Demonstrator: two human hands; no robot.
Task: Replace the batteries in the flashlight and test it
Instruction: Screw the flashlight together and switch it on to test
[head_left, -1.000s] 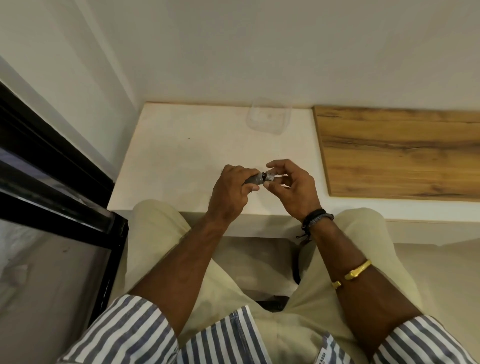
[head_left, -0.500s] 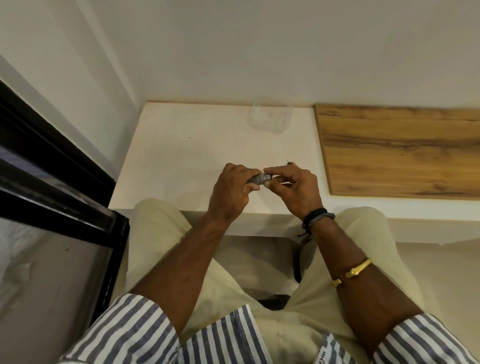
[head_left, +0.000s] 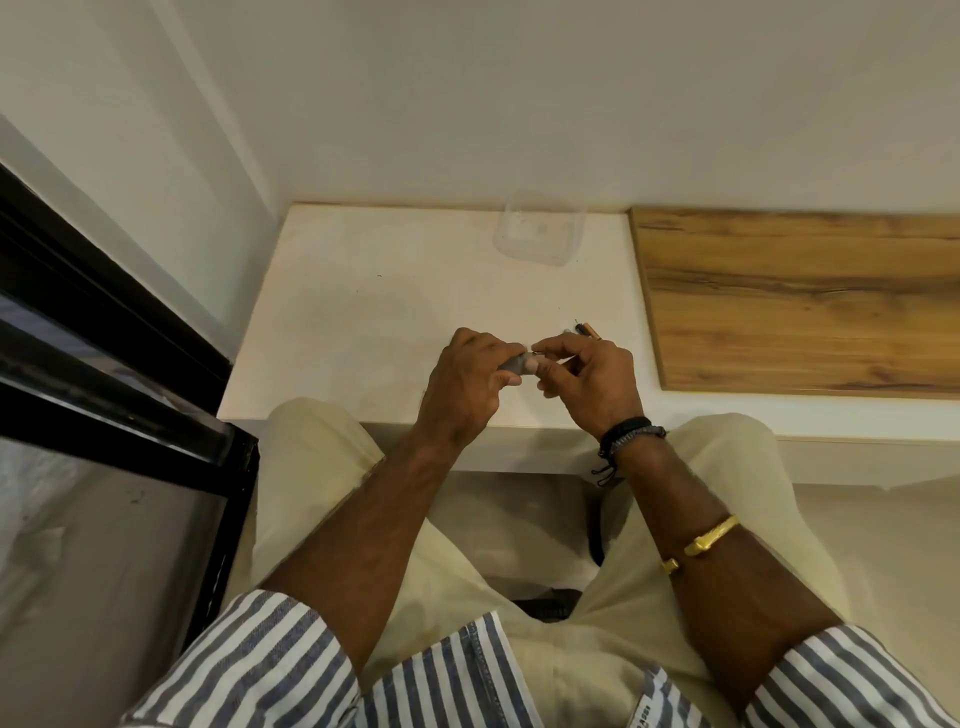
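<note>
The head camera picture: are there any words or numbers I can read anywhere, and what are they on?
Shirt tag: small dark print on a white tag at the bottom edge, too blurred to read.
Flashlight: mostly hidden between the left hand and right hand; no writing shows.
Batteries on the table: too small to read.
Clear container: no label visible.

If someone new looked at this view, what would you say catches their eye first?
Most likely the two bare hands meeting above the near edge of the white table: the left hand grips a small dark grey flashlight, while the right hand pinches its end. Next, the warm brown wooden board on the right, and a clear plastic container by the wall.
</note>
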